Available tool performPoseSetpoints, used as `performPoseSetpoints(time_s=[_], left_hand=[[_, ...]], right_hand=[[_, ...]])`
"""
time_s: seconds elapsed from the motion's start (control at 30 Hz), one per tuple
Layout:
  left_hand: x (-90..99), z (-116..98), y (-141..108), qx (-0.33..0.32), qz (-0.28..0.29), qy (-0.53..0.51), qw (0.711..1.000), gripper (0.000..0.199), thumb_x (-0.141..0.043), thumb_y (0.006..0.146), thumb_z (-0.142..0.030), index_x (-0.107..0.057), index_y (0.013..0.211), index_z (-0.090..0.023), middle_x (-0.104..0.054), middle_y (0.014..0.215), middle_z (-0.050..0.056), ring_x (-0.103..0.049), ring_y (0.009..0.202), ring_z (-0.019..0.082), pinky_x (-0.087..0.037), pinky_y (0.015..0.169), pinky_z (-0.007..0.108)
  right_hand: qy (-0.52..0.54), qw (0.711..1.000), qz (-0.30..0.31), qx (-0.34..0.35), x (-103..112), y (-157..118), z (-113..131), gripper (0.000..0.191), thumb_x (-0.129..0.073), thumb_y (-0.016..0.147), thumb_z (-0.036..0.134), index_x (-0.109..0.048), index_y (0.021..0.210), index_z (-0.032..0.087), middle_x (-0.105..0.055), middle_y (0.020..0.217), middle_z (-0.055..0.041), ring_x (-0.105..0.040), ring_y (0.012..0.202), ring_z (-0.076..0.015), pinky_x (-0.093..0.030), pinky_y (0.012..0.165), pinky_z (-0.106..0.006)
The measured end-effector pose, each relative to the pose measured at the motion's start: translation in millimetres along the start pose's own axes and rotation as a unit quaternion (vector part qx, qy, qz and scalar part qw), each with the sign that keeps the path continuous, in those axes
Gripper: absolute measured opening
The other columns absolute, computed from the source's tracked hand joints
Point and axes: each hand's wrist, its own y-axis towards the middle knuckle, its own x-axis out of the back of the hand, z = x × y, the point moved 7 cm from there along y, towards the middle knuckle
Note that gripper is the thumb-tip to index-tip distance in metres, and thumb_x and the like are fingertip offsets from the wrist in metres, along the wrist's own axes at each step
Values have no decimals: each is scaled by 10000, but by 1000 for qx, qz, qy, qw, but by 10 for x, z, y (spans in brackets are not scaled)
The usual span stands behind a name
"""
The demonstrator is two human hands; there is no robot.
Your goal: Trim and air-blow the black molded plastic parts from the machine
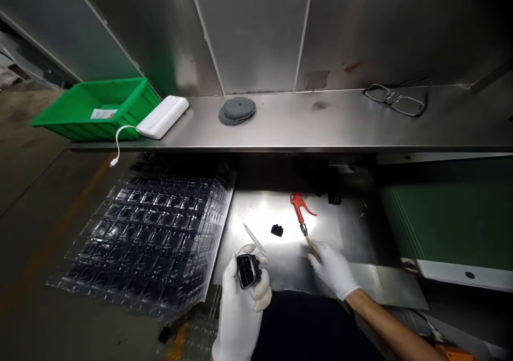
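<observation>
My left hand (pixel 244 297), in a white glove, has its fingers wrapped round a black plastic connector housing (pixel 247 271) whose open, divided side faces up. Just above those fingers, white tweezers (pixel 254 238) lie on the metal worktop (pixel 288 273). In a matching glove, my right hand (pixel 334 267) closes its thumb and fingers on the brass-coloured hose (pixel 312 248) of a red air blow gun (pixel 300 207). The gun lies on the worktop, nozzle end away from me. Between the hands and farther back sits a small black ridged part (pixel 277 230).
Stacked clear trays of black parts (pixel 148 238) stand left. A raised metal shelf (pixel 296 123) carries a green bin (pixel 92 128), a white power bank with cable (pixel 164 116), grey round pads (pixel 237 110) and glasses (pixel 395 100). A green panelled unit (pixel 452 211) borders the right.
</observation>
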Motion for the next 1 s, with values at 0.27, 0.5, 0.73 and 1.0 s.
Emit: performPoseSetpoints(time_s=[0.27,0.5,0.73,1.0], left_hand=[[406,-236,74,-1,-13,-9,1000,285,-730,888,-264,-676,1167,-290,-741,1019,54,-682,867,197,-570,662,280],[657,-325,79,1,-32,-9,999,350,-742,848,-130,-690,1136,-323,-752,1127,41,-686,1149,250,-599,803,305],[467,-342,54,20,-21,19,999,191,-681,943,-319,-706,1129,-285,-718,889,48,-689,870,231,-604,759,333],[247,-284,-49,-18,-34,48,998,213,-736,887,-177,-710,1063,-293,-754,1029,44,-665,1177,281,-614,882,351]], right_hand=[[88,984,63,140,-352,356,1428,264,-568,996,243,-704,1221,225,-718,1119,-51,-691,989,-227,-554,919,-331],[222,963,45,145,-50,333,1747,281,-493,1028,306,-718,1155,197,-725,1149,-50,-681,1065,-201,-572,992,-356],[306,917,-81,242,669,31,1924,175,-592,1016,242,-712,1135,194,-725,1043,-50,-698,909,-187,-620,793,-331],[336,836,-208,380,1516,-517,2181,244,-638,979,134,-636,1215,198,-646,836,16,-590,672,-104,-487,600,-264]])
